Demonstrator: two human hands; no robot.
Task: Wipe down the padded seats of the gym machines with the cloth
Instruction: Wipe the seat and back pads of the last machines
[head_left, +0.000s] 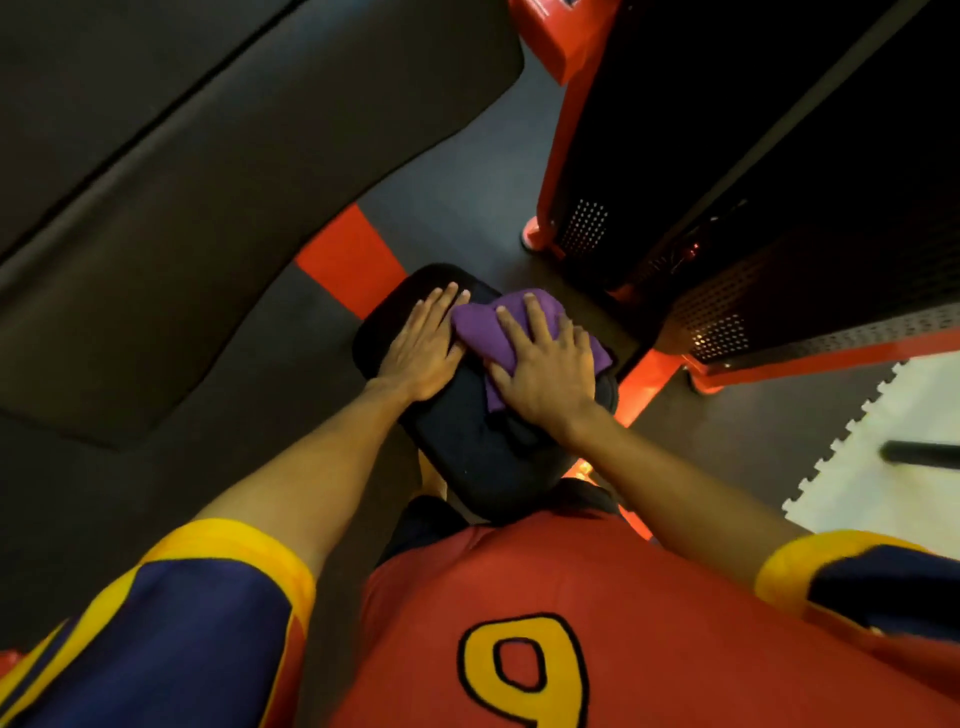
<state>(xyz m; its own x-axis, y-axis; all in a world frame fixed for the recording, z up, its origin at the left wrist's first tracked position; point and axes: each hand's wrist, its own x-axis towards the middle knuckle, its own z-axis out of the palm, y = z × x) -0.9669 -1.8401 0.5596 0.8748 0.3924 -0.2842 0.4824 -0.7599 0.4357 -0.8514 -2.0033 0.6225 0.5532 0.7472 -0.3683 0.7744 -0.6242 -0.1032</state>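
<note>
Under right grip (549, 375), purple cloth (475, 326)

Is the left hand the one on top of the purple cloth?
No, the right hand presses flat on the purple cloth, while the left hand rests flat on the black seat pad beside it.

Floor (457, 208): dark grey rubber, one red stripe (353, 260) across it. Right: red machine frame (566, 156) standing on the floor, black perforated shroud (727, 322) inside it. Far right: white interlocking mat (893, 415), dark bar (924, 452) over it. Bottom: red jersey (675, 623), yellow 9.
</note>
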